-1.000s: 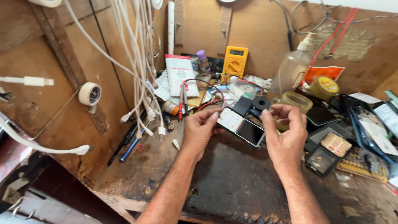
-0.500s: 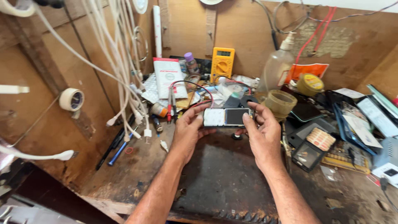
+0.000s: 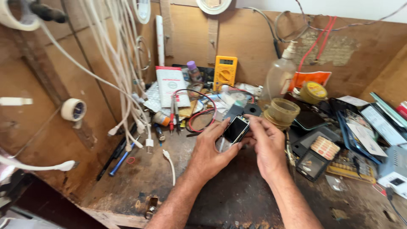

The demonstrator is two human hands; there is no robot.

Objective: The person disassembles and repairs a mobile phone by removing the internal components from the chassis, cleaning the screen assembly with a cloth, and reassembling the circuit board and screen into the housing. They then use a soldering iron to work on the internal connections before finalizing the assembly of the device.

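Note:
A small mobile phone (image 3: 236, 129) with a dark screen and silver rim is held tilted above the worn workbench (image 3: 237, 195). My left hand (image 3: 210, 148) grips it from below and from the left, thumb along its lower edge. My right hand (image 3: 266, 144) holds the phone's right side, with fingertips on its upper right corner. Both forearms come in from the bottom of the view.
A yellow multimeter (image 3: 225, 71) with red and black leads (image 3: 199, 112) stands behind. White charger cables (image 3: 127, 85) hang at left. A plastic squeeze bottle (image 3: 280, 76), tape rolls (image 3: 282, 112), phone parts and screens (image 3: 322, 148) crowd the right side.
The phone has turned from lying flat across both hands to a steeper, more upright tilt. Both hands have drawn closer together around it.

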